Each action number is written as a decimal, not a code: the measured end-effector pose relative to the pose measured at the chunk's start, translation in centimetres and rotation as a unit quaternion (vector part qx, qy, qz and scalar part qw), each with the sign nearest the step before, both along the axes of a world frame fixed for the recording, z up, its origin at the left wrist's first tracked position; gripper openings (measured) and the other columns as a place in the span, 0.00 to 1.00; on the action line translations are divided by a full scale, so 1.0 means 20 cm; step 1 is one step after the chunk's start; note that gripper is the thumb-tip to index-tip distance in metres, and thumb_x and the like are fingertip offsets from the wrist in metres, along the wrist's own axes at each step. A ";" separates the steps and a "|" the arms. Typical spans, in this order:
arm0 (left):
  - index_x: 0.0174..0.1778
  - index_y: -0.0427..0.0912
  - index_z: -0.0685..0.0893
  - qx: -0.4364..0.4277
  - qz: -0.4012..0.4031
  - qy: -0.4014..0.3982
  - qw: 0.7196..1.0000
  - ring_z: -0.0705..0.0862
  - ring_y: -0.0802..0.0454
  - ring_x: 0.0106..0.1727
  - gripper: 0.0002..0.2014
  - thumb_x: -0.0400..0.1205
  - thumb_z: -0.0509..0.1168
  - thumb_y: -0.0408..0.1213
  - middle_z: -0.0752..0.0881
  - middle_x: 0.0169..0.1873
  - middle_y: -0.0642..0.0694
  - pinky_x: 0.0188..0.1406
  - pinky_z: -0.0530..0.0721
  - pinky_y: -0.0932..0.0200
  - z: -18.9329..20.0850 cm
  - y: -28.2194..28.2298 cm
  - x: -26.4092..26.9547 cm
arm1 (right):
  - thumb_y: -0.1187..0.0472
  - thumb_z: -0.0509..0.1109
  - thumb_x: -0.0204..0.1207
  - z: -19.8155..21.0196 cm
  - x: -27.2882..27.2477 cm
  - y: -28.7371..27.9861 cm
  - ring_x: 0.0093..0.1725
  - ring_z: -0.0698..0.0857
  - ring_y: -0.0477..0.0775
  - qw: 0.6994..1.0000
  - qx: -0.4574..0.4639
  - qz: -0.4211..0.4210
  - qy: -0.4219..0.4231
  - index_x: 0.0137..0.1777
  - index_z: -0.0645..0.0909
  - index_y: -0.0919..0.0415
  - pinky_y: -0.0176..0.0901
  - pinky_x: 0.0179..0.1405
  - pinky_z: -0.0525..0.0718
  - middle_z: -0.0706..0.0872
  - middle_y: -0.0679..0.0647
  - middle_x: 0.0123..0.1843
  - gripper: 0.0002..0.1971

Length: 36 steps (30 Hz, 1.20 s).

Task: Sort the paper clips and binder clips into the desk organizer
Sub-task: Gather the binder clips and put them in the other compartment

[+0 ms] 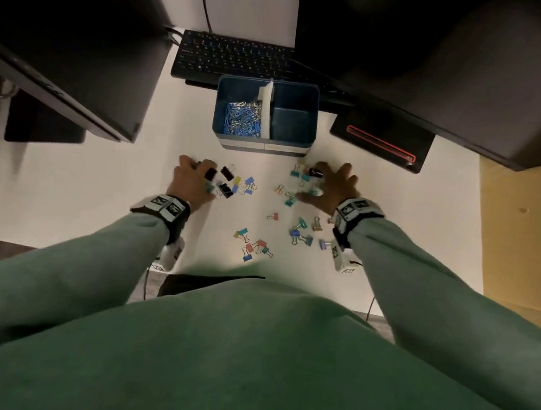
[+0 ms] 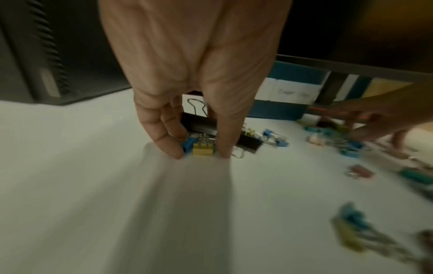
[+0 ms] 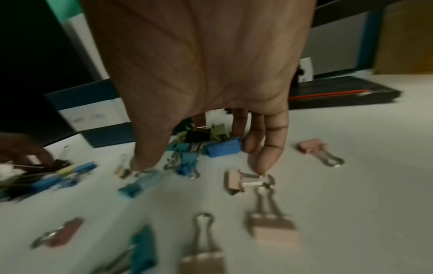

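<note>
The blue desk organizer (image 1: pixel 264 139) stands at the desk's back centre; its left compartment holds blue and silver paper clips (image 1: pixel 243 118), its right compartment holds nothing. Coloured binder clips (image 1: pixel 253 246) lie scattered over the white desk. My left hand (image 2: pixel 201 154) reaches down, thumb and fingers closing on a yellow clip (image 2: pixel 203 148) and a blue clip (image 2: pixel 187 146), with black clips (image 1: pixel 227 172) just behind. My right hand (image 3: pixel 203 157) is spread over a pile with a blue clip (image 3: pixel 225 148). Its little finger (image 3: pixel 269 152) touches a pink clip's handle (image 3: pixel 253 180).
A black keyboard (image 1: pixel 233 57) lies behind the organizer. Dark monitors overhang the desk at left (image 1: pixel 73 47) and right (image 1: pixel 441 66), and a black stand base with a red line (image 1: pixel 381 141) sits right of the organizer. Bare white desk (image 1: pixel 82 193) lies left of my left hand.
</note>
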<state>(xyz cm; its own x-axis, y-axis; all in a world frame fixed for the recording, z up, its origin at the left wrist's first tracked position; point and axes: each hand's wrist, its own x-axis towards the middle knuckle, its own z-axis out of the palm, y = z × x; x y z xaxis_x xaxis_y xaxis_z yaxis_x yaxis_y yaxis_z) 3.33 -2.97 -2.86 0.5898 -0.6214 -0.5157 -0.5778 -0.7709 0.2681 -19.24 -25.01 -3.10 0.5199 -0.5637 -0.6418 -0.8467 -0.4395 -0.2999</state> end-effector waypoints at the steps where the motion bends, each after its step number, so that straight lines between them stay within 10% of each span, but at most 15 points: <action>1: 0.67 0.50 0.74 -0.013 -0.005 0.001 1.000 0.74 0.32 0.58 0.26 0.72 0.69 0.43 0.70 0.62 0.35 0.60 0.82 0.40 0.00 -0.03 -0.05 | 0.32 0.75 0.63 -0.01 0.04 0.04 0.74 0.62 0.76 1.000 -0.006 0.021 -0.005 0.76 0.58 0.39 0.72 0.67 0.74 0.53 0.62 0.78 0.44; 10: 0.52 0.47 0.73 -0.050 -0.052 0.064 0.995 0.69 0.44 0.50 0.19 0.69 0.71 0.32 0.65 0.54 0.42 0.49 0.78 0.51 -0.02 -0.12 -0.24 | 0.57 0.71 0.76 -0.05 0.06 0.11 0.44 0.79 0.59 0.991 0.040 0.001 -0.124 0.51 0.72 0.56 0.38 0.37 0.75 0.75 0.58 0.53 0.10; 15: 0.43 0.48 0.76 -0.057 -0.042 0.095 0.993 0.74 0.45 0.48 0.12 0.71 0.70 0.31 0.69 0.52 0.43 0.44 0.74 0.58 0.07 -0.11 -0.18 | 0.58 0.75 0.75 0.04 -0.09 0.07 0.36 0.90 0.59 0.954 0.144 -0.143 -0.222 0.47 0.75 0.58 0.59 0.40 0.90 0.86 0.58 0.44 0.10; 22: 0.48 0.42 0.80 -0.274 -0.041 0.197 0.940 0.82 0.54 0.51 0.11 0.73 0.71 0.26 0.82 0.51 0.46 0.51 0.82 0.66 0.46 -0.50 -0.15 | 0.62 0.74 0.76 0.42 0.18 -0.14 0.37 0.85 0.48 0.891 0.081 -0.179 -0.409 0.47 0.75 0.59 0.45 0.36 0.90 0.80 0.50 0.42 0.09; 26: 0.55 0.45 0.77 -0.249 -0.043 0.155 0.955 0.84 0.45 0.52 0.17 0.73 0.70 0.28 0.82 0.54 0.42 0.48 0.86 0.54 0.48 -0.78 -0.13 | 0.62 0.73 0.76 0.42 0.44 -0.20 0.39 0.87 0.53 0.924 0.003 -0.142 -0.354 0.47 0.76 0.56 0.47 0.34 0.90 0.84 0.53 0.46 0.07; 29: 0.63 0.45 0.76 -0.221 -0.063 0.085 0.970 0.78 0.49 0.54 0.23 0.73 0.71 0.29 0.77 0.60 0.40 0.59 0.80 0.56 0.45 -0.73 -0.11 | 0.59 0.71 0.77 0.39 0.46 -0.21 0.56 0.85 0.58 0.966 -0.034 -0.054 -0.249 0.62 0.79 0.55 0.51 0.55 0.85 0.83 0.57 0.61 0.14; 33: 0.65 0.47 0.73 -0.183 -0.054 0.111 0.975 0.80 0.47 0.54 0.25 0.75 0.74 0.34 0.74 0.60 0.43 0.50 0.80 0.60 0.36 -0.38 -0.12 | 0.57 0.72 0.76 0.32 0.15 -0.15 0.63 0.80 0.59 0.959 -0.077 -0.033 -0.271 0.71 0.73 0.54 0.52 0.63 0.82 0.73 0.59 0.70 0.23; 36: 0.77 0.53 0.61 -0.032 -0.076 0.118 0.990 0.75 0.37 0.66 0.44 0.69 0.78 0.53 0.63 0.70 0.38 0.66 0.78 0.44 0.19 -0.15 -0.16 | 0.41 0.75 0.70 0.18 -0.18 -0.08 0.71 0.72 0.68 0.994 -0.068 -0.032 -0.074 0.76 0.61 0.51 0.63 0.66 0.79 0.63 0.63 0.76 0.39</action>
